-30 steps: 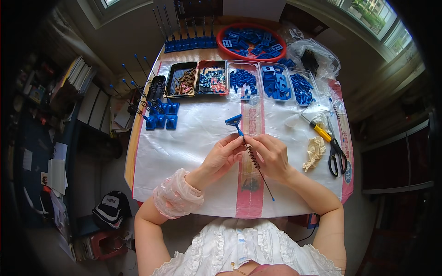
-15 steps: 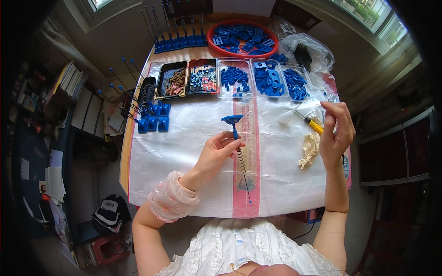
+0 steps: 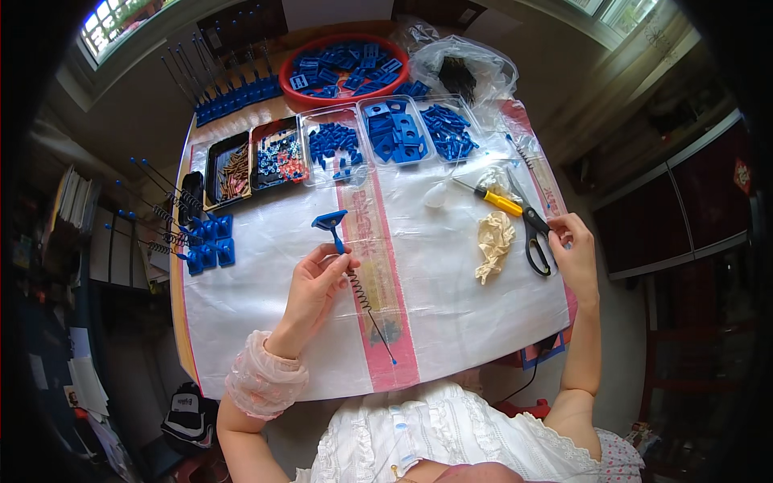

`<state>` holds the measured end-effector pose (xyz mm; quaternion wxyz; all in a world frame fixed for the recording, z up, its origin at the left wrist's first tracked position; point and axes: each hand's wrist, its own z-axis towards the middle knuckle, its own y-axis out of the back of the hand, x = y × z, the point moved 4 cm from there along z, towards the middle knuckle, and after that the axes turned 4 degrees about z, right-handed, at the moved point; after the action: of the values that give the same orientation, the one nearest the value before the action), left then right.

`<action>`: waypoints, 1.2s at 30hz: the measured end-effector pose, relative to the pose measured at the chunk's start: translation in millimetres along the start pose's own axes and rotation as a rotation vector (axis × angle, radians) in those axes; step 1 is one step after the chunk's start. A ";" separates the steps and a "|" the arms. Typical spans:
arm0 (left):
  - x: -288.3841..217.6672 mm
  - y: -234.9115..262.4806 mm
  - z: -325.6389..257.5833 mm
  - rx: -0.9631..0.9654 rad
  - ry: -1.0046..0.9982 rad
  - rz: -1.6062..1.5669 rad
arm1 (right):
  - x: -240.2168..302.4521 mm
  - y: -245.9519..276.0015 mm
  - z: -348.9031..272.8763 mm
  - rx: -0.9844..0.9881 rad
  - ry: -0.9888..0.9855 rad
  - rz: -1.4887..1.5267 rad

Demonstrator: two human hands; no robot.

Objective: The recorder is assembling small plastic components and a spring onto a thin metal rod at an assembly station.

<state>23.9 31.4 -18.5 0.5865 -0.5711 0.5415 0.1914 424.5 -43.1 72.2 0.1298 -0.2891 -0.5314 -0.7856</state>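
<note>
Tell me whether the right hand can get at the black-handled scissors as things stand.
Most likely yes: the right hand is beside the black-handled scissors, and nothing appears to cover their handles. The yellow screwdriver lies on their other side. Whether hand and scissors touch is unclear.

At the far side of the white-and-pink plastic sheet [image 3: 258,278] stand five rectangular plastic trays [image 3: 361,129] in a row, the round red plastic basin [image 3: 338,101] behind them. On the right, a yellow-handled screwdriver [image 3: 501,201] lies left of black-handled metal scissors [image 3: 531,221], a crumpled cream wad [image 3: 494,241] nearer.
</note>
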 end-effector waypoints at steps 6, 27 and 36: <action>-2.8 3.0 0.1 -0.014 -0.011 -0.028 | -25.5 -19.8 -19.9 0.097 -0.081 -0.336; -6.4 3.0 -1.8 -0.018 0.035 -0.057 | -100.7 2.5 -2.0 0.288 -0.462 0.372; -7.6 -0.3 -2.4 -0.142 -0.037 -0.098 | -31.1 38.5 -4.4 -0.156 -0.164 0.574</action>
<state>20.6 32.2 -11.4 0.5631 -0.6334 0.4871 0.2109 467.6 -65.8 81.8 0.2806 -0.4990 -0.3745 -0.7294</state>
